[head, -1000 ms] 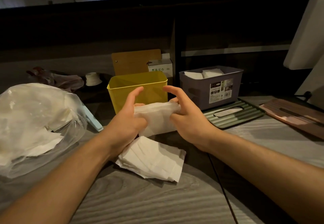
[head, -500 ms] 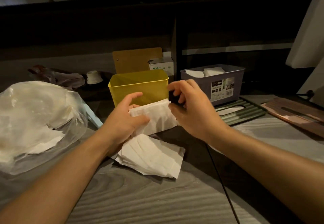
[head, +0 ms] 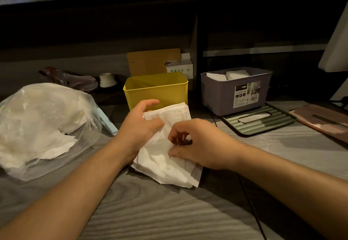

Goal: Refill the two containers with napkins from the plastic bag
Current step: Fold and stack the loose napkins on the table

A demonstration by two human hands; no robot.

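Gripping napkins (head: pixel 169 115), left hand (head: pixel 139 127); right hand (head: pixel 199 145) pinching pile (head: pixel 169 168) before yellow container (head: pixel 158 89).

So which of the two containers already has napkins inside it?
The purple container, on the right with a printed label on its front: white napkins show above its rim. The yellow container beside it shows none.

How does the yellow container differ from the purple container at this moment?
The yellow container shows no napkins inside from this view; the purple container holds white napkins. The yellow container has plain walls; the purple container carries a printed label. The yellow container stands left of the purple one. Both are open-topped, upright and rectangular.
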